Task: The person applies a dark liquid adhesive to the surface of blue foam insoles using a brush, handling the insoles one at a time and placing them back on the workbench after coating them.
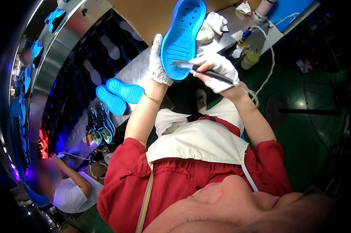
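A bright blue shoe sole [183,37], grooved at the heel and dotted with holes toward the toe, is tilted up in front of me. My left hand [158,64], in a white knit glove, grips it by its left edge; most of those fingers are hidden behind it. My right hand [220,70] wears a white glove with bare fingertips and is closed round the black handle of a brush [218,76]. The brush's flat pale end lies over the heel of the sole. On the metal table [133,73] to the left rest two more blue soles [125,91].
Black shoes with blue trim [102,123] stand left of me. Dark racks with pale soles [109,47] run past on the left. A co-worker in a white shirt [74,194] sits lower left. White cloths [217,22], a lidded jar [250,58] and a loose white hose [271,58] are at right.
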Demonstrator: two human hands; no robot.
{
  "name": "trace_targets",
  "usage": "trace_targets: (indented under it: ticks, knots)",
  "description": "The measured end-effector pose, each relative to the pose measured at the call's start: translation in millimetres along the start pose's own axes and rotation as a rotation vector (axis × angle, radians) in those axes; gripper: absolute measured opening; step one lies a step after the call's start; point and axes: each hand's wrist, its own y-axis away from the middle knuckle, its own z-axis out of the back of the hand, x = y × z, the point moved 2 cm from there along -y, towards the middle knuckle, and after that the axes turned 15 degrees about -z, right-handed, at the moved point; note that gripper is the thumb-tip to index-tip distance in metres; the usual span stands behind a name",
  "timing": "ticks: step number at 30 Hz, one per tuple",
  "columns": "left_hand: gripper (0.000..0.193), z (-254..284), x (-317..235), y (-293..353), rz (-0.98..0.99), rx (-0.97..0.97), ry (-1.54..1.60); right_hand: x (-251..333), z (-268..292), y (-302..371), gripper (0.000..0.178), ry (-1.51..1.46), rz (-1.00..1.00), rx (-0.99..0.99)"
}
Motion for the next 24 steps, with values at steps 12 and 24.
trace_targets:
  ticks: [12,24]
  knots:
    - [0.069,0.1,-1.6,-16.4,0.283,0.058,-0.087,-12.6,17.6,-4.0,0.012,-0.144,-0.418,0.467]
    - [0.056,27.9,14.4,-36.6,0.278,0.122,-0.615,-13.7,49.0,-26.5,0.016,-0.064,-0.436,0.499]
